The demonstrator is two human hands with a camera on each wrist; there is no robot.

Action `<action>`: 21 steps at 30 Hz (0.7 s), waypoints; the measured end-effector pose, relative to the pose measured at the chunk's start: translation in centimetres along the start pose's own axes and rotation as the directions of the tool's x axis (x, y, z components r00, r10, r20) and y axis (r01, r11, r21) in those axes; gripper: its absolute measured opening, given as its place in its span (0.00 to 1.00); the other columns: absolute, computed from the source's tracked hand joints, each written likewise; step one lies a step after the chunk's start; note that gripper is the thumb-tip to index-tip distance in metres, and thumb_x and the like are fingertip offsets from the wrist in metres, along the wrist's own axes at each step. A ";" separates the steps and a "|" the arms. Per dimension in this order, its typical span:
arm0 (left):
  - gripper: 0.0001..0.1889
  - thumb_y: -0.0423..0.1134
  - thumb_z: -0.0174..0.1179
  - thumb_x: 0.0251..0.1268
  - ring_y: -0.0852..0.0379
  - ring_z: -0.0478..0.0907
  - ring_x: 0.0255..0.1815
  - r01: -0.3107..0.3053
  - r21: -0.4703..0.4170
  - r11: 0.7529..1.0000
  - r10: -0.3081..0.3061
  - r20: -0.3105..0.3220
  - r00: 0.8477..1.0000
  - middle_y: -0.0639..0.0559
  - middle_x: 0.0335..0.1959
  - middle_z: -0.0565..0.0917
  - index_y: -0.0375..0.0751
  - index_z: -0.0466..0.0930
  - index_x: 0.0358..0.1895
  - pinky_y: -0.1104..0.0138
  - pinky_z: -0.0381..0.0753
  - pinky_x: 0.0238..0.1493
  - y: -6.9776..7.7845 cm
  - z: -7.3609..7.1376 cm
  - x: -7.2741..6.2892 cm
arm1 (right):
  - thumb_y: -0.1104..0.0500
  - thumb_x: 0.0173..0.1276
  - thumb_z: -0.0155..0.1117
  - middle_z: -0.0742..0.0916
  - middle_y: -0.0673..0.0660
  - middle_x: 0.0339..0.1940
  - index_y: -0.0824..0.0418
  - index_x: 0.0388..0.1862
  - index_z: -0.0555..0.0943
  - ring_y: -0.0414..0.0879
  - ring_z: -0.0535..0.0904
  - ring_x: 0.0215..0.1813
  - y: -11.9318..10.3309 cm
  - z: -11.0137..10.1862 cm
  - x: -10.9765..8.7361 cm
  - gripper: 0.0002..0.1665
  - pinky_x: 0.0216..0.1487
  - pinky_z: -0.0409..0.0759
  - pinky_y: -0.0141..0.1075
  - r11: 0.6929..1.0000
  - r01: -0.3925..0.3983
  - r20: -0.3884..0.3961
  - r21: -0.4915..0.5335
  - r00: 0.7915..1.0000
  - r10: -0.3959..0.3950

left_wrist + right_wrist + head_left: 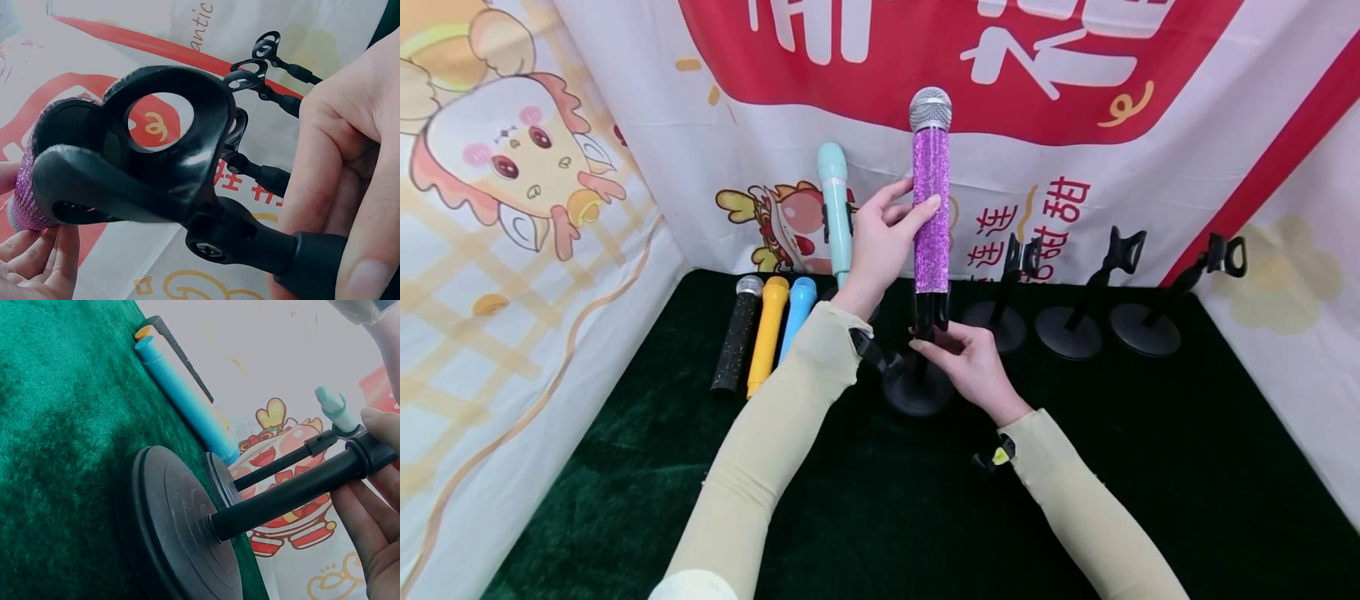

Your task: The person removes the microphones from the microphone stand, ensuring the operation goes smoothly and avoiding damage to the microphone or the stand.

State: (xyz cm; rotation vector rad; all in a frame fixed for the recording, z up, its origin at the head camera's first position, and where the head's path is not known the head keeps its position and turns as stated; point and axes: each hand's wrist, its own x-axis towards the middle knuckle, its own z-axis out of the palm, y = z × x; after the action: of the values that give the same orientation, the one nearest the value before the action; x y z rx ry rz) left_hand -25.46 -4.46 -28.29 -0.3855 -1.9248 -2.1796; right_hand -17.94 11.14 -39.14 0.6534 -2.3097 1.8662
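Observation:
My left hand [880, 237] pinches a glittery purple microphone [932, 208] with a silver mesh head, held upright. Its lower end meets the black clip [932, 310] of a small microphone stand. Seen close in the left wrist view, the holder [209, 150] has a wide opening and the dark end of the microphone sits at its far side. My right hand [973, 367] grips the stand's neck just below the clip. In the right wrist view, its post [281, 497] rises from a round base [181, 525] on the green cloth.
Left of the stand lie black [737, 333], yellow [768, 333] and blue [800, 304] microphones. A mint-green microphone [836, 208] stands in another holder behind my left hand. Three stands with bare clips [1070, 332] line the right side. A printed backdrop [850, 117] hangs behind.

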 end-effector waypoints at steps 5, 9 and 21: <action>0.27 0.43 0.68 0.70 0.50 0.87 0.43 0.019 -0.001 1.000 -0.019 -0.002 1.000 0.47 0.47 0.88 0.41 0.75 0.70 0.62 0.86 0.47 0.0 0.1 0.0 | 0.65 0.69 0.71 0.90 0.61 0.46 0.69 0.50 0.87 0.47 0.87 0.45 -0.2 0.1 0.0 0.13 0.49 0.84 0.35 1.000 0.003 -0.003 -0.010 1.000 -0.003; 0.27 0.44 0.67 0.70 0.52 0.87 0.44 0.011 0.006 1.000 -0.010 -0.028 1.000 0.47 0.48 0.88 0.42 0.75 0.70 0.63 0.86 0.48 0.2 0.1 0.4 | 0.65 0.69 0.72 0.91 0.56 0.44 0.67 0.49 0.88 0.48 0.87 0.44 -0.1 0.1 -0.1 0.11 0.47 0.85 0.35 1.000 0.001 -0.007 -0.013 1.000 -0.002; 0.28 0.46 0.67 0.70 0.52 0.86 0.48 0.030 -0.048 0.998 -0.034 -0.089 0.995 0.47 0.50 0.87 0.42 0.75 0.70 0.61 0.85 0.51 0.8 -1.2 1.2 | 0.64 0.69 0.72 0.91 0.56 0.43 0.64 0.49 0.89 0.50 0.86 0.42 0.0 -0.1 -0.2 0.11 0.46 0.85 0.36 1.000 0.004 0.002 -0.022 1.000 -0.004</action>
State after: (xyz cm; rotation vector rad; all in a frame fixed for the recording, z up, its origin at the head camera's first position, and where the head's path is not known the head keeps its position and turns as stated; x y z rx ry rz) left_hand -26.41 -5.74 -27.24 -0.2618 -1.8480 -2.2255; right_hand -17.80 11.25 -39.14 0.6565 -2.3243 1.8370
